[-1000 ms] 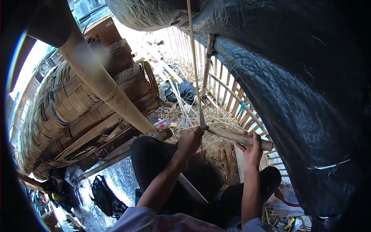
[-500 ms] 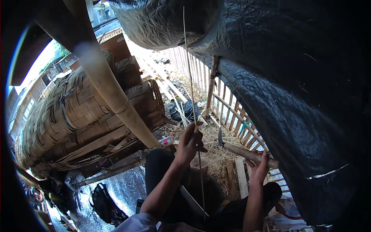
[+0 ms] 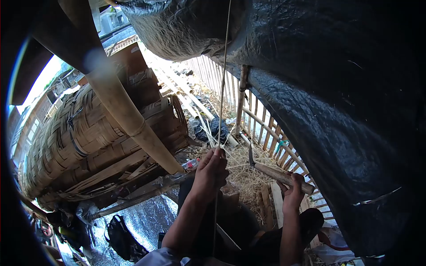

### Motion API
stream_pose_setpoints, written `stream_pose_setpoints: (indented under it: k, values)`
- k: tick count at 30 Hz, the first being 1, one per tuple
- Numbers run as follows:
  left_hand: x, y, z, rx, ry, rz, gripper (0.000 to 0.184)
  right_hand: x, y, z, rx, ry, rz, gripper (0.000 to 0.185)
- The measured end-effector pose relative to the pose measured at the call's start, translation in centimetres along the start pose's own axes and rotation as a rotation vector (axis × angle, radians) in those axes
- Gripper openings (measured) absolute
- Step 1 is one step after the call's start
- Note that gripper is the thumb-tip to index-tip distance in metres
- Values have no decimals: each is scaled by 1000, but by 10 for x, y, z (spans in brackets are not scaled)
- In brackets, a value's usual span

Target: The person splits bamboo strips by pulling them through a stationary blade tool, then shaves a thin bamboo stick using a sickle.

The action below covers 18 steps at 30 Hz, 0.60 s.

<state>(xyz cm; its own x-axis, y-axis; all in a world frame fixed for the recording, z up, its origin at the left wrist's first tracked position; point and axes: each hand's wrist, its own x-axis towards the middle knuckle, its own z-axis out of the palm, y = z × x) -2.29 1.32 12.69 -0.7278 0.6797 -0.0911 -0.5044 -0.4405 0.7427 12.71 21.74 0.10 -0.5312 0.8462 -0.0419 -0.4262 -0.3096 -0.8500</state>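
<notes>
My left hand (image 3: 210, 175) is closed around a long, thin bamboo strip (image 3: 223, 80). The strip runs almost upright, past the top edge of the view, and its lower end drops between my legs into shadow. Off to the right, my right hand (image 3: 293, 195) grips a knife with a thick wooden handle (image 3: 273, 173). Its short, dark, curved blade (image 3: 251, 156) points up and away from me, apart from the strip. A pale flat piece (image 3: 228, 237) lies slanted near my lap, partly hidden in the dark.
Rolled woven bamboo mats (image 3: 88, 128) fill the left, crossed by a thick bamboo pole (image 3: 128, 115). Black plastic sheeting (image 3: 319, 102) hangs at the right above a slatted fence (image 3: 266, 126). Straw (image 3: 242, 177) covers the ground ahead. A black bag (image 3: 122, 239) rests on shiny sheeting at lower left.
My left hand has come slightly down and left, its fingers now wrapped more closely round the strip. The strip's visible top has shifted right and out of frame. The knife has moved slightly left.
</notes>
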Motion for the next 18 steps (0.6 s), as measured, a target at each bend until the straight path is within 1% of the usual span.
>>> stream_pose_setpoints:
  k: [1, 2, 4, 5, 8, 10, 12, 13, 14, 16, 18]
  values:
    - [0, 1, 1, 19, 12, -3, 17, 0, 1, 0, 36, -61, -11, 18]
    - [3, 4, 0, 18, 9, -5, 17, 1, 1, 1, 35, -58, -13, 18]
    - [9, 15, -5, 36, -19, 17, 16, 0, 1, 6, 144, -61, 55, 14]
    - [13, 24, -7, 34, -20, 17, 16, 2, 0, 7, 143, -61, 54, 14]
    - [24, 59, -18, 206, -12, 35, 17, 2, 4, 9, 61, -32, 109, 13]
    - [25, 75, -25, 302, 50, 29, 17, 3, 11, 10, -173, -61, 159, 13]
    - [17, 87, -32, 411, 97, -3, 19, -1, 11, 18, -180, -112, 171, 15]
    - [11, 88, -38, 473, 125, -6, 21, -2, 13, 18, -235, -181, 120, 15]
    - [3, 86, -44, 530, 160, -11, 22, -4, 16, 19, -294, -255, 73, 16]
    - [-22, 77, -51, 584, 215, -35, 21, -16, 7, 31, -319, -295, 152, 18]
    - [-49, 64, -63, 650, 188, -17, 24, -16, 9, 31, -516, -310, 164, 20]
